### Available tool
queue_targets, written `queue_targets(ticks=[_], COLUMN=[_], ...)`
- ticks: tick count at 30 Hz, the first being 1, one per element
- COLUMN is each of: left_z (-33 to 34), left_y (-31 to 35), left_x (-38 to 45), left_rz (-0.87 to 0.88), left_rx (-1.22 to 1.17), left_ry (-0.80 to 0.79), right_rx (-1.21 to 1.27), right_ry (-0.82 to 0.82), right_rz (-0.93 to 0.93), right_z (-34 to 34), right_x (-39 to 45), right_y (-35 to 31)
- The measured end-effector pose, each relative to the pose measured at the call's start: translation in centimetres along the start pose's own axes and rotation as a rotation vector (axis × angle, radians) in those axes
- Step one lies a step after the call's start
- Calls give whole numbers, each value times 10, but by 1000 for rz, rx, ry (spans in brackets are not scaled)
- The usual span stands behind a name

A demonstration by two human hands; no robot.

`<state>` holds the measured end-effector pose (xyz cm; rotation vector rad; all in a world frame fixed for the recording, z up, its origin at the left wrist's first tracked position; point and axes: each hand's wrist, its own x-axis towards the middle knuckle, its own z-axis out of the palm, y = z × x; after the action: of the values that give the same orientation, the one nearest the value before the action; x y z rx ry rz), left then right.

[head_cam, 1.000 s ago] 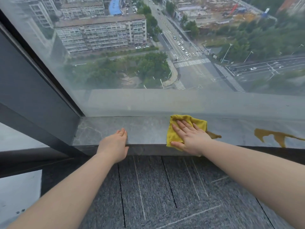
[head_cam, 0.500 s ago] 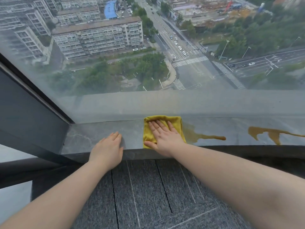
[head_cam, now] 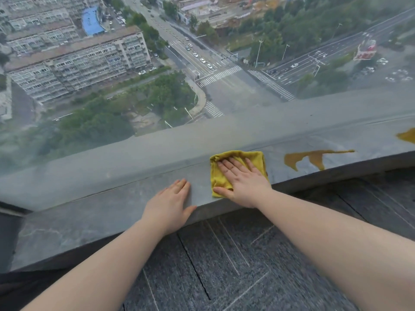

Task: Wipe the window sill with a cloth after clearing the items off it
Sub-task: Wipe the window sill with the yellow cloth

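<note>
A grey stone window sill point(head_cam: 107, 212) runs along the foot of a large window pane. A folded yellow cloth point(head_cam: 256, 159) lies flat on the sill, and my right hand point(head_cam: 242, 180) presses on it with fingers spread. Flat on the bare sill, just left of the cloth, rests my left hand point(head_cam: 171, 205) with its thumb at the front edge, holding nothing. To the right of the cloth a brownish-yellow stain point(head_cam: 312, 157) spreads over the sill. Another stain patch point(head_cam: 407, 135) shows at the far right.
The window glass point(head_cam: 202, 86) rises straight from the sill's back edge, with a city street far below. Dark grey carpet tiles point(head_cam: 224, 265) cover the floor under my arms. A dark frame point(head_cam: 9, 239) closes the sill's left end.
My right hand has slid the cloth leftwards along the sill, away from the stain. The view has swung and tilted, so the sill now slants. My left hand stays flat on the sill.
</note>
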<state>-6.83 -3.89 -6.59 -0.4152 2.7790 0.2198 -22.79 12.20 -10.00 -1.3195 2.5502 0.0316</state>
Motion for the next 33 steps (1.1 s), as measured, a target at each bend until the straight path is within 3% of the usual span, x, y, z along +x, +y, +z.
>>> queue_targets(ticks=[6,13,24,33], left_z=[-4,-12,-15,-11], left_y=[18,21,26,22], left_x=[12,21,20,18], left_rz=[10,26,9,12], left_rx=[64,162,209,219], left_ry=[-7,-117,-144,-121], right_rx=[-25,-43,-169,21], right_ry=[-47,-76,-112,-61], right_rz=[21,82,262,299], right_z=[-5,-26,-97,-35], right_x=[-7,-17,-97,-34], right_y=[33,19,26,-11])
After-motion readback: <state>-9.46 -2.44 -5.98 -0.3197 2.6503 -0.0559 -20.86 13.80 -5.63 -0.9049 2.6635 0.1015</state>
